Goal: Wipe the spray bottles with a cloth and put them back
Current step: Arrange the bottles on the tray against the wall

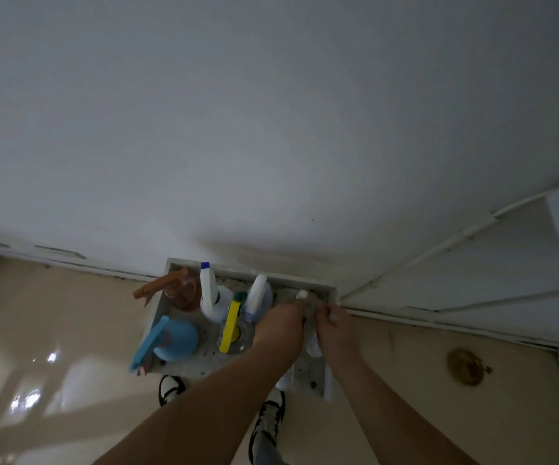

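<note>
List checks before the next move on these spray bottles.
1. Grip: left hand and right hand meet at the tray's right end; held thing cannot tell.
2. Cloth: white patch between the wrists, blurred; cannot tell.
3. Others upright: blue bottle, yellow-trigger bottle, white bottle, brown bottle; ok.
4. Triggers inside rim: brown bottle's sticks out past the left wall; not ok.
5. Bare tray floor by the hands for putting back: ok.

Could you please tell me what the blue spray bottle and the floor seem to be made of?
The blue spray bottle looks like opaque plastic with a dull finish: even colour, rounded moulded shape. The floor looks like polished beige tile or stone, glossy: it mirrors bright light patches.
</note>
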{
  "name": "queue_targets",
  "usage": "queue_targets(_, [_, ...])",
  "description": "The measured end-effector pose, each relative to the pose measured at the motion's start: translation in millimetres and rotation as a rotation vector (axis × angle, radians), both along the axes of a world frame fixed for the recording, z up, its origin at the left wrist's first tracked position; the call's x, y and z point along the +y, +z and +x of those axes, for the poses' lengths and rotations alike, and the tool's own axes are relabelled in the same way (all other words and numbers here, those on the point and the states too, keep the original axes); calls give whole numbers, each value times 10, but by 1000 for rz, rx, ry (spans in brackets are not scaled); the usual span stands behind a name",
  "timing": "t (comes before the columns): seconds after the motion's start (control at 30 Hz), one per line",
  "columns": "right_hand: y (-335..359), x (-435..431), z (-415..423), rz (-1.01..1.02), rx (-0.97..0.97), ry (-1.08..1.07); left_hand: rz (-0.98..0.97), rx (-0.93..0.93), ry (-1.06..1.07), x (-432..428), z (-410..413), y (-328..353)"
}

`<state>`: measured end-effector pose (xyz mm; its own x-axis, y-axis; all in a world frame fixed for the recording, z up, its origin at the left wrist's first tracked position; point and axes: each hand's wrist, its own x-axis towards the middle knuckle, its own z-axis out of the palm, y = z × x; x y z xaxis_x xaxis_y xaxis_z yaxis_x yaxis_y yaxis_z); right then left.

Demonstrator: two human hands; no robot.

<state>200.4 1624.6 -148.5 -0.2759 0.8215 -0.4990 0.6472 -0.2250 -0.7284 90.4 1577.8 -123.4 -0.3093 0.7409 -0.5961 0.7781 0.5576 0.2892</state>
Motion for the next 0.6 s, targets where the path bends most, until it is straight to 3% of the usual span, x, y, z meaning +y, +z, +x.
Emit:
queue_targets(0.17, [2,-163,129,-38,28,-87,93,64,-17,-30,-32,100])
queue_targets(0.37, [-35,-284,290,87,-174,87,291,-198,218,-271,61,16])
queue_targets(0.5, [-81,-286,279,11,-67,82,315,-316,338,-427,67,-60])
queue_targets(0.6, [-52,-289,269,5,-97,135,346,-336,392,-479,56,-8])
